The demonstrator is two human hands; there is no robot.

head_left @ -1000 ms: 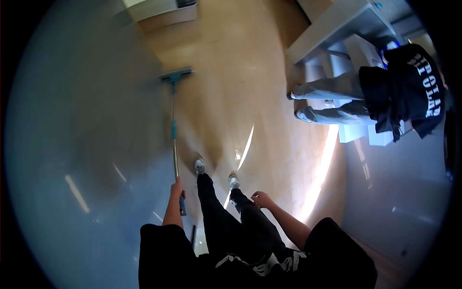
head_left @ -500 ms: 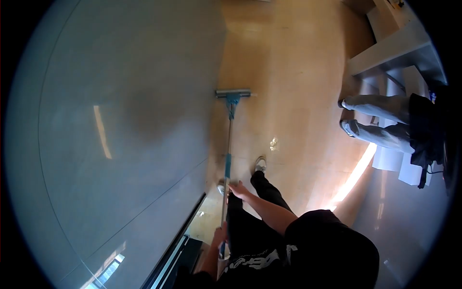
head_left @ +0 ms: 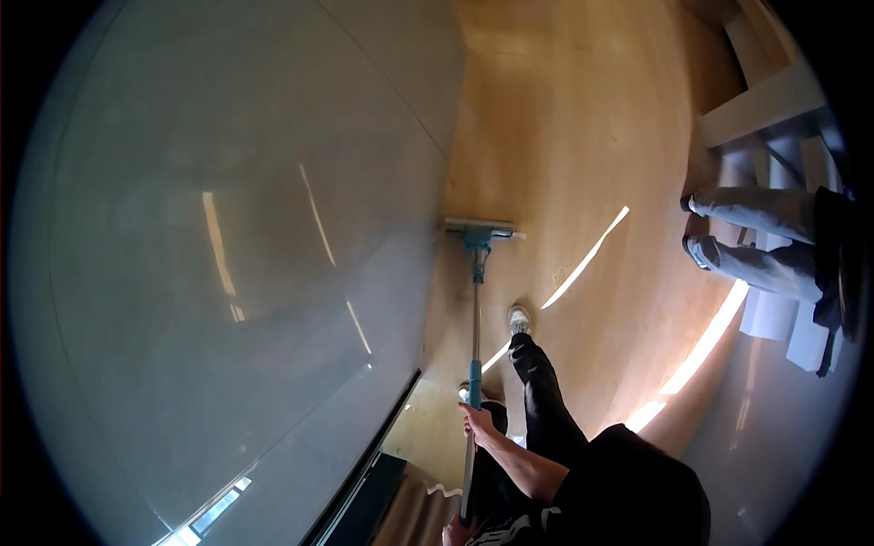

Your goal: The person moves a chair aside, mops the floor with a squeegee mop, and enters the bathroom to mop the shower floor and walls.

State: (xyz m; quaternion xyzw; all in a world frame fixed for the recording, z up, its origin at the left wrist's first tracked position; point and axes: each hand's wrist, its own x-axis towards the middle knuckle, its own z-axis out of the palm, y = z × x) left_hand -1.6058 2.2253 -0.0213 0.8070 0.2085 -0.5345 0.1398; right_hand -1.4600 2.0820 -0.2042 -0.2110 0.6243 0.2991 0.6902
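A sponge mop with a teal joint and a metal pole stretches forward from my body. Its wide, flat mop head rests on the wood-toned floor, with its left end close to the grey wall. My right hand is wrapped around the pole just below the teal sleeve. Lower down, near the bottom edge of the view, my left hand is closed on the pole's rear end and partly cut off. My shoes stand behind the mop head, on either side of the pole.
The large grey wall fills the left side. At right, a person in jeans stands beside white boxes and shelving. A dark-edged panel lies near the lower left. Sunlight streaks cross the floor.
The view has shifted, so the scene sits further right and lower. The mop head is now closer to my feet. More sunlight streaks show on the floor and wall. Both hands still grip the pole.
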